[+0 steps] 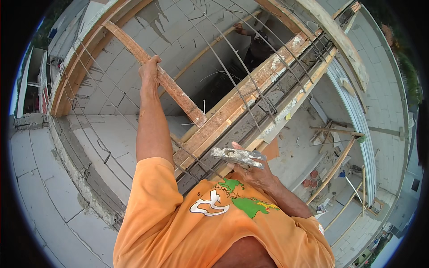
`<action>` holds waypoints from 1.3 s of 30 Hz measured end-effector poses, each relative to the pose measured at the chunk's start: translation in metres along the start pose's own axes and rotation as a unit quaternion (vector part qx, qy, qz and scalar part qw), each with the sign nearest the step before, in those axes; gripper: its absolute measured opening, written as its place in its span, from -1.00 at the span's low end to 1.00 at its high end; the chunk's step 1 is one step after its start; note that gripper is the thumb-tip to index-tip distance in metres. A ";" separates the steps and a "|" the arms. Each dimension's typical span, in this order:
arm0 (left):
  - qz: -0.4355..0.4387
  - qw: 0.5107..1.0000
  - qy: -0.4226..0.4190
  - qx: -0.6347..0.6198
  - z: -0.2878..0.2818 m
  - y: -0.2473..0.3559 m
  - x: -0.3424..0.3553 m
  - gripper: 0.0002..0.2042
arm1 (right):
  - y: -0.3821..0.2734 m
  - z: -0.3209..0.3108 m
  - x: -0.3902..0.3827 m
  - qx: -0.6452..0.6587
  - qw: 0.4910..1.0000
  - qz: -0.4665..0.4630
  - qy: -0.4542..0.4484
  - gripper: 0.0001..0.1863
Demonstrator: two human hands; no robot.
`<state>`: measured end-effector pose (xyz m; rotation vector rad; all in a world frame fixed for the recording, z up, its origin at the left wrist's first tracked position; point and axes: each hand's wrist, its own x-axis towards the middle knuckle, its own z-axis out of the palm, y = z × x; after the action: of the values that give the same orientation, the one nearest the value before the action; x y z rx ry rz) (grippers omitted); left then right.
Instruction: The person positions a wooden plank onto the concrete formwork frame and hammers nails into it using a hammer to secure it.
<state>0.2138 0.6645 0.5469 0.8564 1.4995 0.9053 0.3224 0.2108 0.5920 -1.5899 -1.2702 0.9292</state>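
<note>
My left hand (149,70) is closed round a narrow, mortar-stained wooden board (179,97), which slants from the far left frame down to the long formwork beam (263,82). Two nails stick out by the board's near end: one nail (204,106) points upward, and the other (187,124) lies out to the left. Close to my chest, my right hand (258,175) grips a hammer (237,156), its metal head caked with pale mortar. The hammer's head is apart from the nails, and most of its handle is hidden.
Thin steel bars (230,76) cross over the opening and beam. Below, beyond the beam, a co-worker (259,42) reaches an arm up to a wooden pole. Block walls (53,178) stand at the left. Lower right lies a floor with poles, buckets (313,178) and metal sheets (357,120).
</note>
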 end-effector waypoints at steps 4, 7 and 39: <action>-0.005 1.000 0.028 -0.013 -0.002 0.003 -0.004 -0.66 | -0.012 -0.005 0.004 -0.038 0.999 0.000 -0.014 -0.38; 0.020 1.000 -0.005 0.000 -0.002 0.001 0.000 -0.64 | -0.010 -0.007 0.007 -0.041 0.999 -0.015 -0.029 -0.38; 0.007 0.997 0.018 0.080 -0.002 -0.004 0.006 -0.58 | -0.012 -0.014 0.017 -0.112 0.987 -0.096 -0.056 -0.56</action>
<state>0.2115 0.6675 0.5406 0.9719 1.6151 0.8242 0.3346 0.2259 0.6078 -1.5675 -1.6248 0.7840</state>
